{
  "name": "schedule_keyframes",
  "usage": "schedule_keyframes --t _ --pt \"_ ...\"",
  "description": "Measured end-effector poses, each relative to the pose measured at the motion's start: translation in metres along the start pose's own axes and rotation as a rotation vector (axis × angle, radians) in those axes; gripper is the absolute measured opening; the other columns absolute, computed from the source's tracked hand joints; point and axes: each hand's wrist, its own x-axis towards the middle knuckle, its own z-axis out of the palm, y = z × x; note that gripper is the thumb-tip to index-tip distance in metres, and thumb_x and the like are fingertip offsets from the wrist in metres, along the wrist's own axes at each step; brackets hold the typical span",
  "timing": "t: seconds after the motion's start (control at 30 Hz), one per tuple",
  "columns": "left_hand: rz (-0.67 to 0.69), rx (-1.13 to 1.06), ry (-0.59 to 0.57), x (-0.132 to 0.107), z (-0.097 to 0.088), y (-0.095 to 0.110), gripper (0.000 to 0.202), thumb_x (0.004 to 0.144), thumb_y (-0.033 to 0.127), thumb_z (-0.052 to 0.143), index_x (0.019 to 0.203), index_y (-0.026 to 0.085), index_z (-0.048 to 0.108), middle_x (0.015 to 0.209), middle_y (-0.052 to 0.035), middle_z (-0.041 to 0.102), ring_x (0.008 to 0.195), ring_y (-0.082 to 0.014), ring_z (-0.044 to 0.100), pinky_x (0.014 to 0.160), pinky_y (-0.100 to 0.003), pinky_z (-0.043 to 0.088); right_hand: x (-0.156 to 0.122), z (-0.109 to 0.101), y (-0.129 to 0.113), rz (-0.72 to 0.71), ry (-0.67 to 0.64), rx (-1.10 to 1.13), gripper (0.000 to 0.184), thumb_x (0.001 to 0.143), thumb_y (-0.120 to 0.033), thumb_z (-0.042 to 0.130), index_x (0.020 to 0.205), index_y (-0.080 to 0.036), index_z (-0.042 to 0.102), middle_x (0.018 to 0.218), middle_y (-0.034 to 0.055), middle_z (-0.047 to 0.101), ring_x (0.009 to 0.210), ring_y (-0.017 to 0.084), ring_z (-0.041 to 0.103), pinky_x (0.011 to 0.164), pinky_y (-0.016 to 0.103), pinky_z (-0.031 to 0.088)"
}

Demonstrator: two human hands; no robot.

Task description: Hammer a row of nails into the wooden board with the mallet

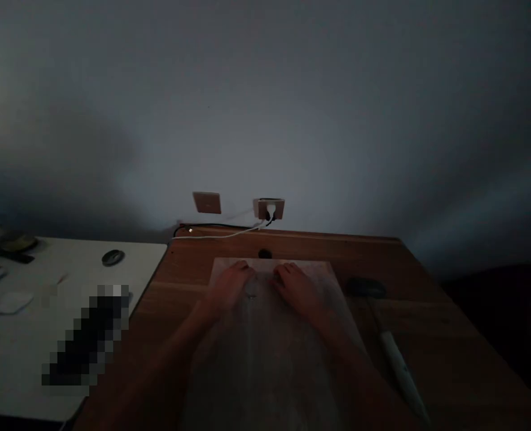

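Observation:
A long pale sheet or board (287,359) lies on the wooden table, running from near me toward the wall. Over its far left part is my left hand (234,284), fingers curled and tips turned inward. My right hand (296,286) faces it from the far right part, its fingers bent too. A short gap of the pale surface separates the two hands. Dim light and blur hide whatever the fingers pinch, if anything. Close to my left fingertips, a small dark mark (251,296) shows on the pale surface.
Right of the sheet lies a white-handled object (402,371) near a dark oval piece (366,287). Cables run from a wall socket (271,209) along the wooden table's (170,293) back edge. On the white table (18,353) at left sits a dark ring, perhaps a tape roll (113,258).

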Motion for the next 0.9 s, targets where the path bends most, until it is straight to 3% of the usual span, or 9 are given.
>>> schedule_keyframes --t 0.2,0.4,0.53,0.77,0.9 --pt "-0.043 -0.025 -0.02 0.009 -0.003 -0.001 0.026 0.101 0.018 0.049 0.117 0.018 0.07 0.114 -0.0081 0.07 0.098 -0.017 0.068 0.097 -0.031 0.055 0.005 -0.008 -0.003 -0.062 -0.019 -0.015 0.008 0.102 -0.024 0.066 0.102 -0.016 0.07 0.105 0.0042 0.071 0.105 0.021 0.068 0.094 0.043 0.057" --pt "-0.032 0.013 -0.094 0.013 -0.001 0.012 0.021 0.1 0.015 0.051 0.098 0.017 0.072 0.104 -0.0074 0.07 0.098 -0.0184 0.069 0.091 -0.029 0.054 0.016 -0.005 -0.014 -0.113 -0.068 -0.008 0.009 0.101 -0.022 0.068 0.107 -0.016 0.07 0.11 0.0052 0.072 0.109 0.022 0.069 0.098 0.045 0.057" --pt "-0.04 0.071 -0.098 0.019 0.0 0.014 0.02 0.101 0.018 0.05 0.097 0.016 0.07 0.105 -0.0097 0.069 0.1 -0.0206 0.069 0.091 -0.031 0.054 0.026 -0.004 -0.018 -0.131 -0.105 0.011 0.008 0.101 -0.021 0.068 0.105 -0.016 0.071 0.112 0.0055 0.072 0.109 0.022 0.069 0.097 0.045 0.057" --pt "-0.046 0.162 -0.086 0.016 0.009 0.013 0.021 0.104 0.022 0.047 0.109 0.016 0.066 0.111 -0.011 0.068 0.1 -0.0212 0.07 0.089 -0.032 0.056 0.025 -0.029 -0.012 -0.165 -0.131 0.152 0.009 0.098 -0.013 0.067 0.106 -0.015 0.07 0.114 0.0055 0.07 0.111 0.023 0.067 0.097 0.044 0.057" --pt "-0.046 0.189 -0.06 0.016 0.015 0.015 0.023 0.105 0.026 0.045 0.112 0.016 0.065 0.113 -0.0114 0.067 0.103 -0.0219 0.069 0.091 -0.033 0.056 0.007 -0.043 -0.001 -0.122 -0.153 0.251 0.016 0.097 -0.008 0.063 0.108 -0.016 0.071 0.104 0.0041 0.071 0.095 0.018 0.069 0.087 0.034 0.058"
